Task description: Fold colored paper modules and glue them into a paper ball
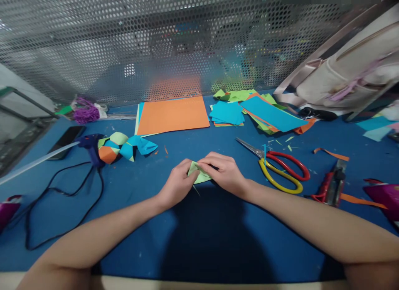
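Observation:
A small piece of light green paper (203, 177) is pinched between both hands over the blue table (137, 244). My left hand (178, 183) grips its left side, thumb on top. Fingers of my right hand (225, 173) press on its upper right part, where the paper looks folded; the fingers hide some of it. To the left of my hands lie folded paper shapes in green, orange and blue (127, 150). Large scissors (277, 165) with one red and one yellow handle rest to the right of my right hand.
At the back lie orange sheets (174, 115), a stack of blue squares (227, 112) and blue strips (274, 111). A glue gun (92, 148) with its cord and a phone (67, 141) are left. A red tool (333, 185) lies right. A perforated metal panel (131, 45) closes the back.

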Demonstrator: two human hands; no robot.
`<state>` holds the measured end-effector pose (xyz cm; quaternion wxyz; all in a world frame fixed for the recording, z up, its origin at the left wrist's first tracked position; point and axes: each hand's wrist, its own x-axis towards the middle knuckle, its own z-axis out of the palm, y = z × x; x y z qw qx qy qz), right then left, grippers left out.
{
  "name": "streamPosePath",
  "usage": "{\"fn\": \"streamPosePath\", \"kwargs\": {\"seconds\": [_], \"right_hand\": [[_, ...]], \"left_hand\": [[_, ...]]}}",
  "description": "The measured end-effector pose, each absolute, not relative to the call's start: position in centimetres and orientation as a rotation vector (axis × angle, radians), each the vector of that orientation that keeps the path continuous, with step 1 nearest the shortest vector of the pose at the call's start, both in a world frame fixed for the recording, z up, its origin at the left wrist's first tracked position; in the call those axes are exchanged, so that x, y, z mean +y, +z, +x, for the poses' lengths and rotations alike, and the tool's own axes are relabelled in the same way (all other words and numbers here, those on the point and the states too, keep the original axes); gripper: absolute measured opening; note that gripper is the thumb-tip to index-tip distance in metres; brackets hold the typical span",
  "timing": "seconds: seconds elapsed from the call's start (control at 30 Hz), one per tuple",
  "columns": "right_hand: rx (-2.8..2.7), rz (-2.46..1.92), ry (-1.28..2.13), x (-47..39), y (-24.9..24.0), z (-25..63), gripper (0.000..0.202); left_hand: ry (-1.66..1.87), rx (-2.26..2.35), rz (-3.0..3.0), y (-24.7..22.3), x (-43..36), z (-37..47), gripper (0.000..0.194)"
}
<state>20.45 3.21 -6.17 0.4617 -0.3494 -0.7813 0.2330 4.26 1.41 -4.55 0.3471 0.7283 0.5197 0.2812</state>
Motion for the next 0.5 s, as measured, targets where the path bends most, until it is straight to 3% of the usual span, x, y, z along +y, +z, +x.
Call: {"fn": "streamPosePath", "kwargs": {"seconds": [0.3,0.5], "right_hand": [[-2.05,-0.775,0.345,3.26,-6.24,20.74,0.022],[-1.996,-0.788,0.408,3.47,-6.37,20.79,0.019]], "left_hand": [[0.752,1.362,1.752,-4.26,1.21,4.49,0.019],[0.874,1.377,1.679,-4.42,1.63,4.17,0.018]]}}
